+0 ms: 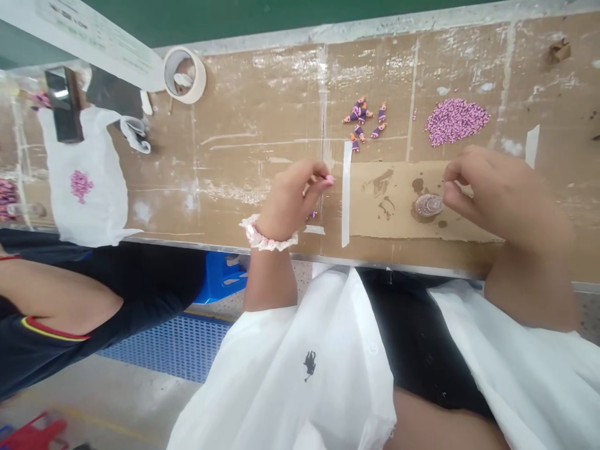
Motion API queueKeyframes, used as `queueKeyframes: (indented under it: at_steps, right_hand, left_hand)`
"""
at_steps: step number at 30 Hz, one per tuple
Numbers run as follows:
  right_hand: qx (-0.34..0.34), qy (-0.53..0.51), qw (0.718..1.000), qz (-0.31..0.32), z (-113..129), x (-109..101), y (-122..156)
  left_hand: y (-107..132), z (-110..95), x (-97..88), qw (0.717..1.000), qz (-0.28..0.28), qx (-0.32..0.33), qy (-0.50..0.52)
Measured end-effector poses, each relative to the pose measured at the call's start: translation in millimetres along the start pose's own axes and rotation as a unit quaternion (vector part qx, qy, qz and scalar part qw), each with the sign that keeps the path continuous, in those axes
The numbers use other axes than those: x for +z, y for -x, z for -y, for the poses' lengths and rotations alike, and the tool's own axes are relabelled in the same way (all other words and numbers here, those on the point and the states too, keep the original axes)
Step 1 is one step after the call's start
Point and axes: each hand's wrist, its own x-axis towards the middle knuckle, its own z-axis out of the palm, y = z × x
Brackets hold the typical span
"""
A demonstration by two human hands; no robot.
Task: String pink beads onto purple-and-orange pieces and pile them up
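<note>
My left hand (300,190), with a scrunchie at the wrist, pinches a small pink piece (329,179) between thumb and fingertip above the cardboard-covered table. My right hand (492,187) is closed, thumb against curled finger; whatever it may hold is too small to make out. Just left of it, a small clear container (428,205) stands on a wet-spotted cardboard strip (375,222). Beyond the right hand lies a heap of small pink and dark pieces (457,122). Several purple figures with orange ends (360,112) lie beyond the strip. A small purple item (312,215) is partly hidden by my left hand.
White tape (346,194) marks the strip's left end. A tape roll (184,75) stands at the back left. Farther left are a phone (64,105) and a white plastic bag (87,156) with pink pieces on it. Another person's arm (60,290) rests by the table's left edge.
</note>
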Motion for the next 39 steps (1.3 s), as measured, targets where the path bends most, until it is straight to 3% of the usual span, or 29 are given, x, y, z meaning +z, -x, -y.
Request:
queueKeyframes:
  at_steps: [3, 6, 8, 10, 12, 15, 18, 20, 23, 27, 39]
  right_hand:
    - [0.005, -0.020, 1.000, -0.020, 1.7, -1.2, 0.1]
    - [0.062, -0.137, 0.984, -0.098, 8.4, -3.3, 1.1]
    - [0.101, -0.269, 0.943, -0.169, 14.2, -3.0, 0.6]
    - [0.089, -0.410, 0.884, -0.207, 19.7, -0.3, -1.3]
    - [0.059, -0.510, 0.835, -0.197, 24.5, 4.2, -3.9]
    - [0.068, -0.553, 0.815, -0.158, 30.6, 10.7, -5.7]
    - [0.048, -0.521, 0.834, -0.173, 34.4, 13.0, -4.1]
    - [0.034, -0.454, 0.868, -0.198, 34.8, 11.7, -2.3]
    - [0.034, -0.307, 0.929, -0.204, 33.3, 7.9, -1.1]
    - [0.023, -0.153, 0.974, -0.168, 32.7, 7.2, -1.4]
    - [0.019, -0.083, 0.982, -0.166, 36.2, 11.1, 2.5]
  left_hand:
    - [-14.4, -34.4, 8.4, 0.981, 0.049, 0.052, 0.183]
    - [-30.9, -64.0, 24.7, 0.940, 0.088, 0.035, 0.327]
    - [-39.5, -75.6, 40.4, 0.907, 0.105, 0.004, 0.408]
    - [-44.1, -80.2, 57.8, 0.866, 0.127, -0.026, 0.483]
    - [-44.3, -79.6, 73.4, 0.816, 0.147, -0.050, 0.557]
    - [-40.2, -75.5, 87.0, 0.736, 0.167, -0.093, 0.649]
    - [-35.5, -74.0, 86.7, 0.660, 0.195, -0.151, 0.710]
    - [-33.6, -75.3, 82.4, 0.618, 0.215, -0.184, 0.733]
    - [-32.6, -77.5, 76.6, 0.585, 0.227, -0.212, 0.749]
    - [-32.6, -77.6, 75.4, 0.570, 0.215, -0.233, 0.758]
    - [-31.6, -78.5, 76.1, 0.590, 0.236, -0.251, 0.730]
